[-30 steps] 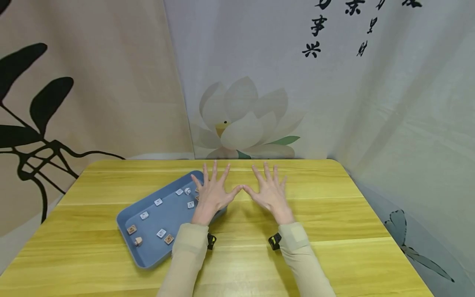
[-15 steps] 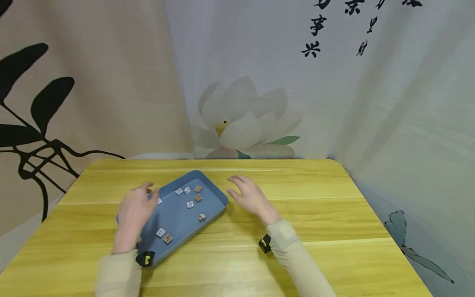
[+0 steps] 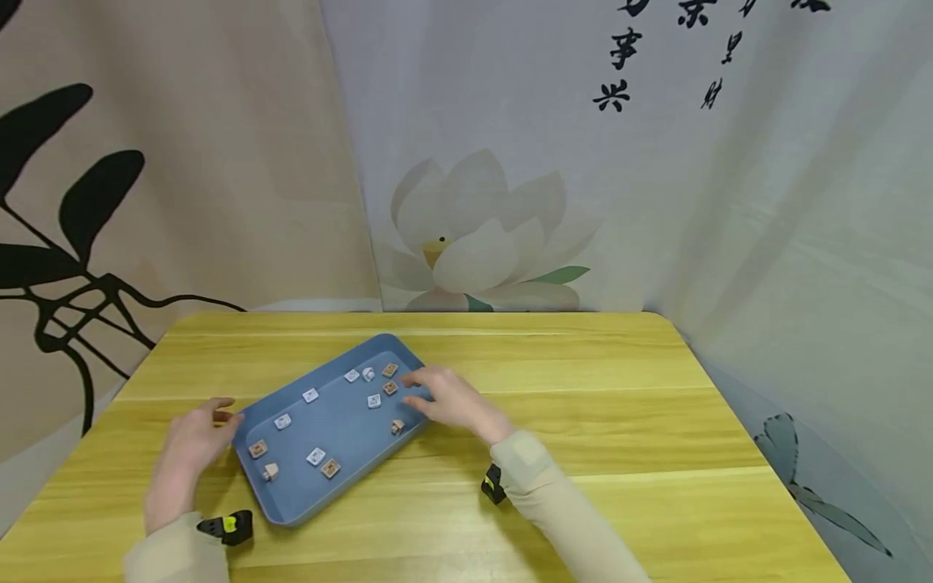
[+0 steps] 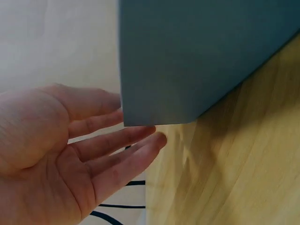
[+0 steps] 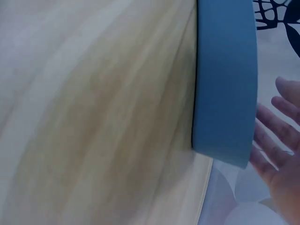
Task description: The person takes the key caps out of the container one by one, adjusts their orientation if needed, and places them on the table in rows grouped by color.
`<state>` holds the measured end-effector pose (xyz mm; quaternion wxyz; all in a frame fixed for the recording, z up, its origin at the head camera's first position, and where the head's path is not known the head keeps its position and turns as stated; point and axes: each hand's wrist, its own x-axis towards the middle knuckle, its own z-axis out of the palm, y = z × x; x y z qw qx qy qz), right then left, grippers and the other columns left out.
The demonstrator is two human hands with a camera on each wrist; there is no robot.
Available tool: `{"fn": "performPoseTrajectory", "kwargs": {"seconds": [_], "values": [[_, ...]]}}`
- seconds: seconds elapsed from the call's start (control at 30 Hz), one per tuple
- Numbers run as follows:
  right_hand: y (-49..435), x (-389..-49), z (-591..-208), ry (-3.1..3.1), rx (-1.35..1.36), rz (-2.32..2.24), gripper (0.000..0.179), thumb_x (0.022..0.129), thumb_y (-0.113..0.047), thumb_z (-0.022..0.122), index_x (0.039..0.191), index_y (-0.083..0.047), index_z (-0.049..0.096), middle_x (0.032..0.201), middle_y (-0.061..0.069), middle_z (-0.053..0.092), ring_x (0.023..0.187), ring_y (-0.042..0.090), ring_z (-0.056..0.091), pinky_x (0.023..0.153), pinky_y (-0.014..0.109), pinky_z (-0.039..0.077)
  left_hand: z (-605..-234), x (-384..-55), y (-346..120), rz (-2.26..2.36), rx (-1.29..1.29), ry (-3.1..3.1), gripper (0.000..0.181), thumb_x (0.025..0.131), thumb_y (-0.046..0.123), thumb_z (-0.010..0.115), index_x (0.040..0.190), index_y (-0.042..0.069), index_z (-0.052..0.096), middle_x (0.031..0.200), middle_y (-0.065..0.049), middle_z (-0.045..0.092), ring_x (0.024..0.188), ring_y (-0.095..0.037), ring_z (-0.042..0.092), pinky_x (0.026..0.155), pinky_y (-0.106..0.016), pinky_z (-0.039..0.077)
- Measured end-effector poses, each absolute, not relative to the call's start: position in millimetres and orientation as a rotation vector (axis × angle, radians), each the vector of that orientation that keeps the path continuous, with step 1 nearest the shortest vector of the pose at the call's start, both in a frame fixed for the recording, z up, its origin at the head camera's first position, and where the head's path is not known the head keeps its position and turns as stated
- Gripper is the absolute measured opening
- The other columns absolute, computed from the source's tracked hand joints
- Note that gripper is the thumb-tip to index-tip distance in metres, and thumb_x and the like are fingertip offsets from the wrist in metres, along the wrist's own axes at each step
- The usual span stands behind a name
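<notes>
A blue rectangular tray (image 3: pixel 342 421) lies at a slant on the table, with several small white and brown square pieces in it. Their top marks are too small to read. At the tray's left corner is my left hand (image 3: pixel 195 441), fingers loosely bent and fingertips right at the rim. In the left wrist view the fingers (image 4: pixel 126 164) extend beside the tray's corner, gripping nothing. My right hand (image 3: pixel 455 401) reaches over the tray's right end, overlapping the rim there. Its fingers (image 5: pixel 281 126) are spread by the tray wall in the right wrist view.
The tray rests on a yellow wood-grain table (image 3: pixel 583 421) whose far edge meets a hanging cloth (image 3: pixel 481 121) printed with a lotus and characters. Each wrist wears a black device, such as the left camera (image 3: pixel 229 526).
Both hands were spread together at mid-table. The left moved across the tray to its left corner; the right came left and down to the tray's right end. The tray looks unmoved.
</notes>
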<state>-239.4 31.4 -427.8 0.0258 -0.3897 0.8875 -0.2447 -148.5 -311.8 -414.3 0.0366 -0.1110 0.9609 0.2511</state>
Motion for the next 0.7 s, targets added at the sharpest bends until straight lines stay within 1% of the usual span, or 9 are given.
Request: {"fn": "performPoseTrajectory", "kwargs": {"seconds": [0.1, 0.27, 0.4, 0.57, 0.6, 0.7], "values": [[27, -238, -430, 2.694, -1.245, -0.719, 0.036, 0.092, -0.026, 0.063, 0.123, -0.009, 0.063, 0.116, 0.002, 0.069, 0.107, 0.015, 0.064, 0.090, 0.022, 0.051, -418, -149, -312, 0.794, -0.329, 2.964, 0.044, 0.096, 0.014, 0.048, 0.130, -0.014, 0.044, 0.122, -0.037, 0.054, 0.108, -0.052, 0.054, 0.081, -0.051, 0.051], [23, -238, -435, 2.563, -1.249, -0.712, 0.033, 0.089, -0.025, 0.067, 0.119, -0.011, 0.066, 0.111, -0.001, 0.072, 0.100, 0.008, 0.066, 0.085, 0.015, 0.051, -423, -151, -311, 0.836, -0.319, 3.036, 0.032, 0.094, 0.005, 0.048, 0.120, -0.013, 0.056, 0.111, -0.034, 0.062, 0.095, -0.046, 0.062, 0.071, -0.045, 0.054], [18, -241, -435, 2.479, -1.177, -0.762, 0.032, 0.087, -0.020, 0.069, 0.118, -0.011, 0.068, 0.111, 0.000, 0.072, 0.098, 0.007, 0.067, 0.081, 0.011, 0.051, -428, -152, -309, 0.857, -0.347, 3.105, 0.028, 0.092, 0.003, 0.049, 0.113, -0.012, 0.061, 0.104, -0.032, 0.066, 0.088, -0.041, 0.064, 0.064, -0.038, 0.052], [11, -243, -432, 2.465, -1.092, -0.736, 0.031, 0.083, -0.019, 0.073, 0.113, -0.013, 0.071, 0.109, -0.002, 0.073, 0.094, 0.005, 0.067, 0.077, 0.009, 0.049, -433, -154, -307, 0.884, -0.376, 3.158, 0.024, 0.091, 0.002, 0.050, 0.106, -0.010, 0.064, 0.097, -0.029, 0.068, 0.082, -0.036, 0.064, 0.058, -0.027, 0.045], [10, -243, -431, 2.466, -1.087, -0.727, 0.030, 0.082, -0.019, 0.073, 0.112, -0.013, 0.071, 0.107, -0.003, 0.073, 0.093, 0.004, 0.067, 0.077, 0.009, 0.049, -432, -154, -307, 0.885, -0.379, 3.161, 0.024, 0.091, 0.001, 0.050, 0.106, -0.010, 0.065, 0.097, -0.029, 0.068, 0.082, -0.037, 0.064, 0.057, -0.026, 0.045], [6, -244, -433, 2.467, -1.088, -0.716, 0.026, 0.082, -0.021, 0.074, 0.107, -0.015, 0.073, 0.103, -0.005, 0.074, 0.090, 0.000, 0.066, 0.076, 0.008, 0.049, -431, -154, -307, 0.884, -0.397, 3.143, 0.025, 0.091, 0.003, 0.051, 0.108, -0.011, 0.064, 0.098, -0.030, 0.068, 0.084, -0.039, 0.064, 0.058, -0.029, 0.048]]}}
